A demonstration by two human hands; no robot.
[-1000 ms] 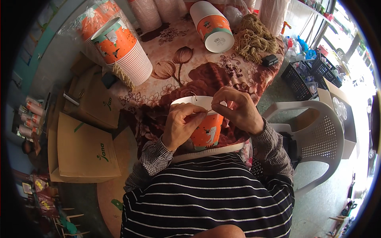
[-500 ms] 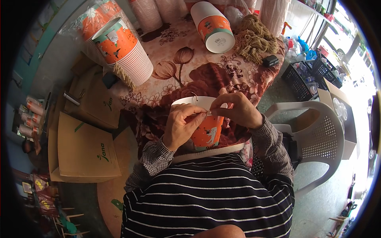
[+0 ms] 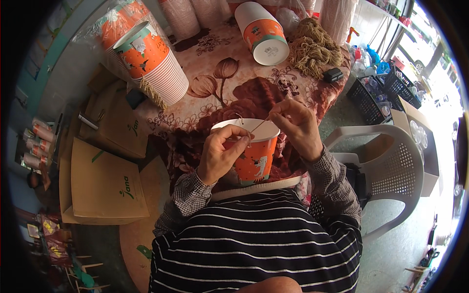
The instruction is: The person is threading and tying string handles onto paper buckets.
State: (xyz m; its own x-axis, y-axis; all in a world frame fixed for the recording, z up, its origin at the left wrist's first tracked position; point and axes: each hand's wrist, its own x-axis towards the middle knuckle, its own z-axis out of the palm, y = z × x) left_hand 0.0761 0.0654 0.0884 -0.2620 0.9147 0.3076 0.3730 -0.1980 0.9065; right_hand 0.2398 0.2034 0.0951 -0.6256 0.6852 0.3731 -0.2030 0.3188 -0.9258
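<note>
The left hand [image 3: 218,151] is at the near left side of an orange paper bucket [image 3: 259,161], its thumb and forefinger pinching a thin string [image 3: 260,125] by the near rim; whether they also press on the rim I cannot tell. The right hand [image 3: 296,125], a little higher and to the right, grips the string between thumb and fingertips, so a short straight stretch runs between the two hands above the bucket's opening. A short end hangs below the left fingers. The bucket sits open end up at the near edge of the desk [image 3: 195,103], just beyond the person's striped clothing [image 3: 254,229], and another bit of string pokes up at its far rim.

On the far left of the desk a tilted stack of buckets [image 3: 163,80] has a bunch of cords [image 3: 152,93] hanging on its near side. At the far middle a second orange bucket [image 3: 264,34] lies on its side, base toward the person. Just right of it is a heap of tan yarn [image 3: 315,46], with a small black case [image 3: 333,74] nearer. A pale plastic chair [image 3: 413,171] stands to the right, and a cardboard box [image 3: 105,180] to the left.
</note>
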